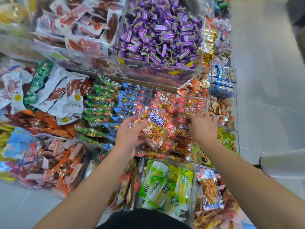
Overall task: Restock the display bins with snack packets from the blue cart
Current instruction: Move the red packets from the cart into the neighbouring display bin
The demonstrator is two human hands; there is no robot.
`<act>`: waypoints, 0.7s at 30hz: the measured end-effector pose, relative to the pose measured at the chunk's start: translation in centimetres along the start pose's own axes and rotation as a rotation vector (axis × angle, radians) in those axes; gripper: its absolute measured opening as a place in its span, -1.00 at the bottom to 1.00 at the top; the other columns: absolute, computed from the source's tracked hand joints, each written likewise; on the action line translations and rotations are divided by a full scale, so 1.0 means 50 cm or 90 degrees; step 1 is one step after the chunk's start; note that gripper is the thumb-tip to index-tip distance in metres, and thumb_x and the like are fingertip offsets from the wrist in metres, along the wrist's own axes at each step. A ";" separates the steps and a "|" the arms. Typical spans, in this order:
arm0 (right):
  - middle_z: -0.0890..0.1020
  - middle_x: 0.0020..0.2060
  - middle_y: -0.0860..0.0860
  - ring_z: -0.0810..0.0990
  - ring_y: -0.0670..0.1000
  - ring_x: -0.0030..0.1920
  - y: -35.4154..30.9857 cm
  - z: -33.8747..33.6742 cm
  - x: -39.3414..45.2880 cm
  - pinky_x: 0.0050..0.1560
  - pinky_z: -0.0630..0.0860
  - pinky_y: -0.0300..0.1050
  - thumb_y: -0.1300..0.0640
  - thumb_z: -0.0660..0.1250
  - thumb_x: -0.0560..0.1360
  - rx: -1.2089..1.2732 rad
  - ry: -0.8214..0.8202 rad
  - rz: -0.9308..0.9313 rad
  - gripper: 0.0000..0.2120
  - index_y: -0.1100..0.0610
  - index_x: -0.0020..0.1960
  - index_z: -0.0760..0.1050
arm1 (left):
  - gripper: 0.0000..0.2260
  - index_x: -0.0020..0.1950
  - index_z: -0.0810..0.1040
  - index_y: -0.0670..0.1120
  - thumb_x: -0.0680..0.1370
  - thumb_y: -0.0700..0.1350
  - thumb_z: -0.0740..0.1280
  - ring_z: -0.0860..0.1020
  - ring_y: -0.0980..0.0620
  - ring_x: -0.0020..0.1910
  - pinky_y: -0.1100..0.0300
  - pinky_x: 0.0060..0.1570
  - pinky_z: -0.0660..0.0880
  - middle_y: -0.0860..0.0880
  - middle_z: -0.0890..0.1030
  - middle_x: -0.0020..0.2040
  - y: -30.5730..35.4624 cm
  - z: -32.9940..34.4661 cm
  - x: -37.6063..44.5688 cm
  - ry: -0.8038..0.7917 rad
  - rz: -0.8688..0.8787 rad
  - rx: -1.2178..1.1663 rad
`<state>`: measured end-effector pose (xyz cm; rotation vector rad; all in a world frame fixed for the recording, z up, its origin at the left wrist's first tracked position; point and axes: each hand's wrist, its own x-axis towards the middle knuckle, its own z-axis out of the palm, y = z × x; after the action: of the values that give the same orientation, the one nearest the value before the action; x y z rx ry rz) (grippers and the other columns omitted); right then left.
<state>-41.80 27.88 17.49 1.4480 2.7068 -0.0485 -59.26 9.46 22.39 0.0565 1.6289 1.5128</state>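
red packet bin [194, 103] lying open from above; left hand [130, 138] and its red packet stack [155, 128] covering the near half. purple candy bin [158, 70] overhanging the far edge. floor [267, 80] staying clear rightward.

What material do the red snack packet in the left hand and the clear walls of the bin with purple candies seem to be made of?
The red snack packet held in the left hand looks like thin glossy plastic film, partly clear: it crinkles and shows gold-wrapped pieces inside. The clear bin wall looks like rigid acrylic or similar plastic: flat, transparent, with straight shiny edges; glass cannot be excluded.
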 end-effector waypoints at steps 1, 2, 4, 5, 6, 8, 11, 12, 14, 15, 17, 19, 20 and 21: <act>0.61 0.15 -0.02 0.42 0.12 0.30 0.000 0.000 -0.002 0.36 0.12 0.13 -0.02 0.31 0.53 -0.004 0.004 0.016 -0.74 -0.02 0.20 0.49 | -0.64 0.30 0.50 -0.03 0.54 -0.16 0.47 0.71 -0.03 -0.05 -0.13 0.02 0.66 -0.08 0.72 0.04 -0.001 0.002 -0.002 0.000 -0.001 0.004; 0.59 0.17 -0.01 0.42 0.13 0.30 0.001 -0.002 -0.005 0.35 0.16 0.13 -0.06 0.33 0.52 -0.006 0.010 0.031 -0.69 0.01 0.22 0.46 | -0.65 0.28 0.50 0.01 0.53 -0.15 0.48 0.71 -0.04 -0.04 -0.12 0.02 0.66 -0.07 0.71 0.04 -0.004 0.004 -0.002 0.000 0.000 0.005; 0.53 0.22 0.02 0.42 0.15 0.29 0.005 -0.009 -0.011 0.34 0.23 0.13 -0.11 0.36 0.48 -0.003 0.022 0.035 -0.59 0.03 0.26 0.43 | -0.74 0.13 0.51 0.09 0.53 -0.16 0.47 0.72 0.03 -0.15 0.01 -0.18 0.68 0.00 0.74 -0.08 -0.009 0.004 -0.003 -0.004 0.007 -0.001; 0.51 0.23 0.02 0.41 0.15 0.29 0.009 -0.014 -0.015 0.34 0.25 0.13 -0.12 0.37 0.48 0.007 0.025 0.027 -0.58 0.02 0.27 0.43 | -0.76 0.10 0.51 0.10 0.54 -0.17 0.47 0.72 0.06 -0.21 0.09 -0.29 0.66 0.02 0.74 -0.13 -0.009 0.005 -0.005 -0.007 0.009 -0.002; 0.50 0.24 0.02 0.41 0.16 0.29 0.013 -0.019 -0.020 0.34 0.26 0.13 -0.11 0.36 0.48 0.022 0.027 0.024 -0.57 0.02 0.29 0.42 | -0.76 0.11 0.52 0.07 0.54 -0.17 0.47 0.72 0.07 -0.23 0.15 -0.35 0.63 0.04 0.74 -0.16 -0.009 0.006 -0.007 -0.010 0.010 0.003; 0.48 0.26 0.01 0.40 0.15 0.31 0.018 -0.035 -0.031 0.35 0.28 0.13 -0.10 0.35 0.50 0.044 0.023 0.030 -0.56 0.02 0.32 0.41 | -0.73 0.20 0.53 -0.01 0.54 -0.17 0.47 0.72 0.06 -0.23 0.17 -0.35 0.61 0.01 0.75 -0.14 -0.012 0.009 -0.012 -0.012 0.015 0.014; 0.52 0.19 0.02 0.46 0.11 0.23 0.007 -0.074 -0.055 0.26 0.38 0.08 -0.10 0.31 0.52 0.166 0.084 0.049 -0.61 0.05 0.28 0.47 | -0.72 0.20 0.53 0.02 0.53 -0.15 0.48 0.71 0.05 -0.25 0.15 -0.35 0.62 -0.05 0.73 -0.06 -0.014 0.015 -0.019 -0.019 0.028 0.032; 0.55 0.13 0.00 0.50 0.07 0.17 -0.003 -0.093 -0.064 0.19 0.44 0.05 -0.11 0.31 0.52 0.289 0.089 0.055 -0.63 0.05 0.24 0.49 | -0.74 0.14 0.53 0.07 0.52 -0.14 0.50 0.71 0.07 -0.27 0.15 -0.35 0.62 -0.05 0.71 -0.07 -0.016 0.019 -0.021 -0.023 0.039 0.041; 0.59 0.01 -0.08 0.56 -0.03 0.02 -0.025 -0.131 -0.085 0.03 0.53 -0.05 -0.21 0.34 0.45 0.540 -0.002 0.048 -0.60 0.00 0.16 0.50 | -0.75 0.06 0.53 0.14 0.50 -0.09 0.52 0.70 0.09 -0.29 0.09 -0.31 0.65 -0.04 0.70 -0.07 -0.019 0.030 -0.028 -0.032 0.059 0.068; 0.59 -0.03 -0.12 0.58 -0.07 -0.03 -0.036 -0.144 -0.095 -0.02 0.55 -0.09 -0.26 0.36 0.40 0.590 -0.068 0.030 -0.58 -0.03 0.13 0.49 | -0.75 0.09 0.55 0.13 0.49 -0.05 0.53 0.71 0.07 -0.26 0.05 -0.27 0.67 -0.05 0.70 -0.05 -0.021 0.036 -0.032 -0.036 0.066 0.085; 0.61 -0.10 -0.11 0.59 -0.08 -0.10 -0.047 -0.152 -0.115 -0.07 0.55 -0.10 -0.19 0.44 0.39 0.578 -0.134 0.006 -0.62 0.02 0.06 0.51 | -0.67 0.17 0.58 0.03 0.46 0.02 0.55 0.72 -0.01 -0.21 0.03 -0.27 0.66 -0.07 0.71 -0.04 -0.026 0.048 -0.042 -0.046 0.082 0.117; 0.59 -0.22 -0.08 0.55 -0.07 -0.22 -0.042 -0.151 -0.127 -0.13 0.51 -0.07 0.00 0.50 0.42 0.614 -0.108 0.030 -0.75 0.13 -0.06 0.53 | -0.62 0.20 0.57 -0.03 0.46 0.04 0.54 0.72 -0.04 -0.24 0.11 -0.36 0.62 -0.05 0.73 -0.10 -0.031 0.057 -0.051 -0.057 0.097 0.132; 0.55 -0.28 -0.08 0.51 -0.07 -0.27 -0.034 -0.150 -0.132 -0.18 0.47 -0.08 0.06 0.50 0.42 0.645 -0.092 0.052 -0.78 0.14 -0.13 0.50 | -0.61 0.22 0.56 -0.06 0.47 0.05 0.53 0.71 -0.02 -0.25 0.14 -0.38 0.60 -0.02 0.73 -0.12 -0.032 0.060 -0.053 -0.060 0.101 0.141; 0.52 -0.31 -0.08 0.47 -0.08 -0.30 -0.024 -0.150 -0.137 -0.21 0.44 -0.10 0.10 0.50 0.42 0.667 -0.084 0.079 -0.78 0.12 -0.18 0.45 | -0.61 0.23 0.55 -0.06 0.49 0.06 0.52 0.71 0.01 -0.24 0.16 -0.38 0.60 0.00 0.72 -0.11 -0.033 0.061 -0.055 -0.058 0.101 0.150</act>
<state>-39.38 22.00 25.49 1.6535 2.5091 -1.6739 -54.91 9.83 23.00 0.3874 1.7543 1.4053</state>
